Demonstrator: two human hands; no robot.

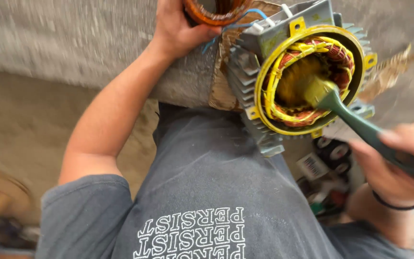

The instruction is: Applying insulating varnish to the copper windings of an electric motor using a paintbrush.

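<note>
My right hand (401, 165) grips a green-handled brush (350, 117), its tip inside the motor stator (307, 76), whose windings already look coated yellow. My left hand (178, 29) closes its fingers, apparently, on a copper coil (212, 12) at the far edge.

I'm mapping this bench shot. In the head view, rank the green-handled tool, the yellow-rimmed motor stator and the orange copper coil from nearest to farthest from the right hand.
1. Green-handled tool: gripped in the right hand, lower right.
2. Yellow-rimmed grey motor stator: up-left of that hand, the tool's yellowed tip inside its bore.
3. Orange copper coil: top edge, at the left hand.
</note>
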